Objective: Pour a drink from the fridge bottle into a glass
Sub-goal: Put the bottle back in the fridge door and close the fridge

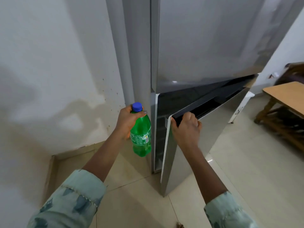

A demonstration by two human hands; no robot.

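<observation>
We've got the left hand (127,120) wrapped around the neck of the green bottle (141,137), blue cap (137,107) on, hanging upright beside the fridge (205,46); right hand (186,127) clamped on the top edge of the half-open lower door (205,132)

Only the green bottle (141,134) carries print: a label band round its middle with small white lettering and a yellow-green patch. The lettering is too small and blurred to read. No brand name, number or sign is legible anywhere else.
</observation>
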